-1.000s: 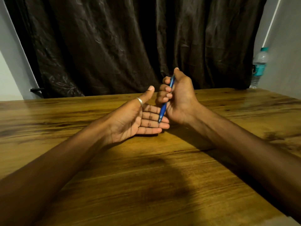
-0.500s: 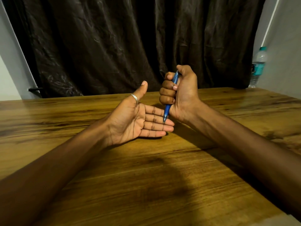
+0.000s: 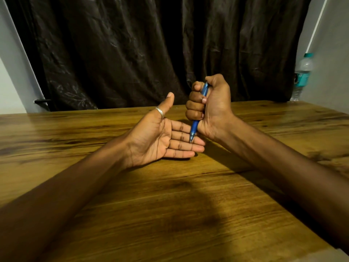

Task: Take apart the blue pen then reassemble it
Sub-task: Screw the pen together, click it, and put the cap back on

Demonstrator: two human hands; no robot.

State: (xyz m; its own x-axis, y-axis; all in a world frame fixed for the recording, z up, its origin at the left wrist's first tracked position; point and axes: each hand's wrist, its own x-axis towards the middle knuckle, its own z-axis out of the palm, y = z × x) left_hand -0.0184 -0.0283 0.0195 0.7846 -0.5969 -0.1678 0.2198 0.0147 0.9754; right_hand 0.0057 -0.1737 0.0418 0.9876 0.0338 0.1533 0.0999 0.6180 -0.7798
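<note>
Your right hand [image 3: 211, 108] is closed in a fist round the blue pen [image 3: 194, 129], w/ the thumb up top over the pen's upper end and the fingers [image 3: 194, 104] curled across the barrel. The pen stands nearly upright, leaning a bit to the right at the top, tip pointing down. Only two bits of it show: a short blue stretch between thumb and index near the top, and the lower grip section w/ the metal tip sticking out below the fist. The pen looks whole, though the fist hides most of the barrel so you can't be sure of that.

Your left hand [image 3: 160, 137] is wide open, palm up and tilted toward the right, fingers stretched out together, thumb raised toward the far side. It holds nothing. There's a silver ring [image 3: 159, 111] on the thumb. The pen tip sits right over the left fingertips [image 3: 196, 142], approx touching the middle one; contact isn't clear from this angle.

Both hands are over the middle of the wooden table [image 3: 170, 205], toward its far half, forearms reaching in from the near left and near right corners. Behind the table hangs a dark curtain [image 3: 132, 50]. A plastic water bottle [image 3: 302, 76] w/ a teal cap and label stands at the far right edge, well apart from the hands
</note>
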